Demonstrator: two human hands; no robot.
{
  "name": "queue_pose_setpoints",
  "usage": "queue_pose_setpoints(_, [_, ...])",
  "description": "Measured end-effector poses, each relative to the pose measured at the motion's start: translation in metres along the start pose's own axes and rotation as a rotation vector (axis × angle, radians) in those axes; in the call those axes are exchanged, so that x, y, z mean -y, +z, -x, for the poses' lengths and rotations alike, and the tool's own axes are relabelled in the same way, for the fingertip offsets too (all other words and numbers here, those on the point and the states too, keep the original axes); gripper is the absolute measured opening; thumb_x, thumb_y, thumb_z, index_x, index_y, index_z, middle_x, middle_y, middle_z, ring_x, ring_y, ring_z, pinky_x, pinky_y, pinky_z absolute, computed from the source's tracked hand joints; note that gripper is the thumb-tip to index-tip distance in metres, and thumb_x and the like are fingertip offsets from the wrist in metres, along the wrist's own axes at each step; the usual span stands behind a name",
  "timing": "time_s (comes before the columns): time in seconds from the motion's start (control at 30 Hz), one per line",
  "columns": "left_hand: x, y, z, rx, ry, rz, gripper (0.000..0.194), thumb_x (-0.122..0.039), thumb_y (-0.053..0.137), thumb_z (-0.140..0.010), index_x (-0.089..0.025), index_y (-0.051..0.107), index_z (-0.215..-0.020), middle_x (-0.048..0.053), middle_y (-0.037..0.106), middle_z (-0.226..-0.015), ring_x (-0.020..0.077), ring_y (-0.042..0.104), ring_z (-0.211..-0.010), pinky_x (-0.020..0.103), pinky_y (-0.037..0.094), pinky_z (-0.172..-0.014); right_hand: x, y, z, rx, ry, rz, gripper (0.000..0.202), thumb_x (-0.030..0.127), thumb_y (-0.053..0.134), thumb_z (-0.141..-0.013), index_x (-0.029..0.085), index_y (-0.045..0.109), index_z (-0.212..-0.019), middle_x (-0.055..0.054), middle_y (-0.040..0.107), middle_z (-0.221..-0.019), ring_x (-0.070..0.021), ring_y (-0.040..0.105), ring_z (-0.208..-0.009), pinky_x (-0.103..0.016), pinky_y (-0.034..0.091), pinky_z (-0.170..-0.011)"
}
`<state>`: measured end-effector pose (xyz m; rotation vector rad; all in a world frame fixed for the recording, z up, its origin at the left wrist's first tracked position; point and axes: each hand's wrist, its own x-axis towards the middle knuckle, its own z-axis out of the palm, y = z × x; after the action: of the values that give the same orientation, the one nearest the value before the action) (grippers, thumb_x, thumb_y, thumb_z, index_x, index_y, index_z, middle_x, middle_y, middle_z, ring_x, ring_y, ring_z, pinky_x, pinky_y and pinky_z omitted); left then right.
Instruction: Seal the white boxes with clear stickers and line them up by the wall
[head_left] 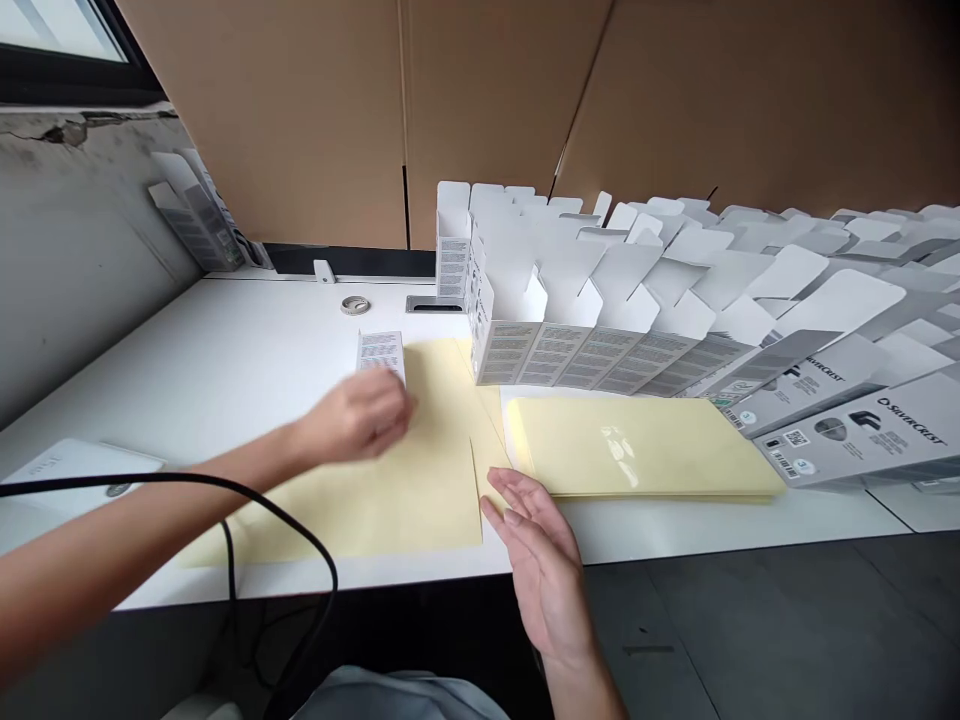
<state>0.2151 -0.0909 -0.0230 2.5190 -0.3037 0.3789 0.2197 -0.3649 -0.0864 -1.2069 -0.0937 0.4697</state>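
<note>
My left hand (367,412) is closed in a fist over a yellow sheet (405,510) that lies flat on the table. What the fingers hold, if anything, is hidden. Just behind the fist shows a small white carton with printed text (381,348), its lower part covered by the hand; I cannot tell whether they touch. My right hand (541,560) is open, palm turned inward, with its fingertips by the right edge of the yellow sheet. Right of it lies a stack of folded yellow sheets (645,450) with a glossy surface.
Rows of open-topped white cartons (585,350) crowd the right and back of the white table (247,350). A tape roll (355,305) lies at the back. A white flat object (75,470) is at left. A black cable (300,525) loops in front of my left arm.
</note>
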Motion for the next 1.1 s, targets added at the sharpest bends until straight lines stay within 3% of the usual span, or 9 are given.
queue_pose_setpoints(0.07, [-0.014, 0.018, 0.04, 0.21, 0.106, 0.104, 0.015, -0.024, 0.063, -0.083, -0.029, 0.073, -0.093, 0.011, 0.071, -0.09, 0.0286, 0.066, -0.094, 0.044, 0.054, -0.092, 0.003, 0.005, -0.004, -0.022, 0.029, -0.044, 0.044, 0.047, 0.077, -0.073, 0.025, 0.069, -0.111, -0.01, 0.063, -0.134, -0.0323, 0.046, -0.138, -0.056, 0.038, -0.113])
queue_pose_setpoints(0.17, [-0.021, 0.042, 0.085, 0.207, 0.099, 0.059, 0.048, -0.029, 0.063, -0.089, -0.027, 0.057, -0.136, 0.014, 0.059, -0.136, 0.0318, 0.051, -0.132, 0.048, 0.049, -0.107, 0.003, 0.014, -0.007, -0.046, 0.07, -0.124, 0.041, 0.04, 0.08, -0.071, 0.024, 0.07, -0.108, -0.01, 0.063, -0.132, -0.032, 0.046, -0.136, -0.052, 0.045, -0.108])
queue_pose_setpoints(0.27, [-0.016, 0.053, 0.103, 0.166, 0.04, -0.019, 0.065, -0.037, 0.06, -0.093, -0.022, 0.036, -0.152, 0.016, 0.04, -0.153, 0.0327, 0.036, -0.144, 0.052, 0.042, -0.114, -0.002, 0.021, -0.004, -0.041, 0.115, -0.198, 0.042, 0.034, 0.081, -0.071, 0.024, 0.069, -0.11, -0.01, 0.064, -0.129, -0.0298, 0.057, -0.125, -0.044, 0.053, -0.098])
queue_pose_setpoints(0.4, [-0.013, 0.055, 0.103, 0.146, 0.068, -0.053, 0.075, -0.044, 0.063, -0.091, -0.021, 0.029, -0.154, 0.017, 0.037, -0.155, 0.0335, 0.035, -0.144, 0.051, 0.04, -0.116, -0.013, 0.026, 0.008, 0.061, 0.139, -0.096, 0.044, 0.033, 0.082, -0.072, 0.022, 0.07, -0.112, -0.009, 0.072, -0.111, -0.0225, 0.068, -0.099, -0.033, 0.057, -0.083])
queue_pose_setpoints(0.5, [-0.016, 0.053, 0.101, 0.13, 0.061, -0.082, 0.073, -0.044, 0.062, -0.092, -0.021, 0.031, -0.153, 0.017, 0.039, -0.153, 0.0331, 0.039, -0.142, 0.049, 0.041, -0.115, -0.018, 0.023, 0.017, 0.151, 0.137, 0.081, 0.026, 0.038, 0.079, -0.078, 0.017, 0.074, -0.092, -0.006, 0.074, -0.081, -0.017, 0.069, -0.074, -0.028, 0.057, -0.071])
queue_pose_setpoints(0.57, [-0.017, 0.053, 0.1, 0.133, 0.075, -0.098, 0.07, -0.044, 0.061, -0.092, -0.021, 0.033, -0.152, 0.018, 0.041, -0.152, 0.0329, 0.041, -0.14, 0.048, 0.043, -0.113, -0.019, 0.02, 0.021, 0.172, 0.125, 0.157, 0.026, 0.042, 0.076, -0.081, 0.016, 0.072, -0.083, -0.006, 0.074, -0.073, -0.0153, 0.068, -0.066, -0.026, 0.056, -0.067])
queue_pose_setpoints(0.7, [-0.017, 0.051, 0.099, 0.173, 0.117, -0.12, 0.065, -0.042, 0.06, -0.093, -0.021, 0.037, -0.15, 0.018, 0.044, -0.151, 0.0337, 0.045, -0.137, 0.05, 0.044, -0.11, -0.019, 0.016, 0.021, 0.17, 0.084, 0.223, 0.027, 0.043, 0.074, -0.083, 0.016, 0.071, -0.08, -0.005, 0.073, -0.073, -0.0146, 0.068, -0.062, -0.024, 0.056, -0.062])
queue_pose_setpoints(1.0, [-0.025, 0.058, 0.094, 0.173, 0.124, -0.018, 0.046, -0.037, 0.058, -0.095, -0.023, 0.054, -0.138, 0.012, 0.063, -0.131, 0.0281, 0.057, -0.125, 0.061, 0.024, -0.119, -0.015, 0.02, 0.004, 0.132, 0.105, 0.265, 0.023, 0.037, 0.069, -0.082, 0.016, 0.065, -0.073, -0.001, 0.067, -0.066, -0.0125, 0.064, -0.053, -0.022, 0.054, -0.053])
queue_pose_setpoints(1.1, [-0.03, 0.063, 0.089, 0.108, 0.103, 0.084, 0.038, -0.034, 0.058, -0.095, -0.018, 0.062, -0.129, 0.014, 0.066, -0.124, 0.0254, 0.062, -0.116, 0.051, 0.04, -0.114, -0.014, 0.02, -0.001, 0.158, 0.115, 0.258, 0.024, 0.035, 0.067, -0.083, 0.016, 0.064, -0.07, -0.001, 0.066, -0.064, -0.0119, 0.063, -0.051, -0.022, 0.053, -0.052])
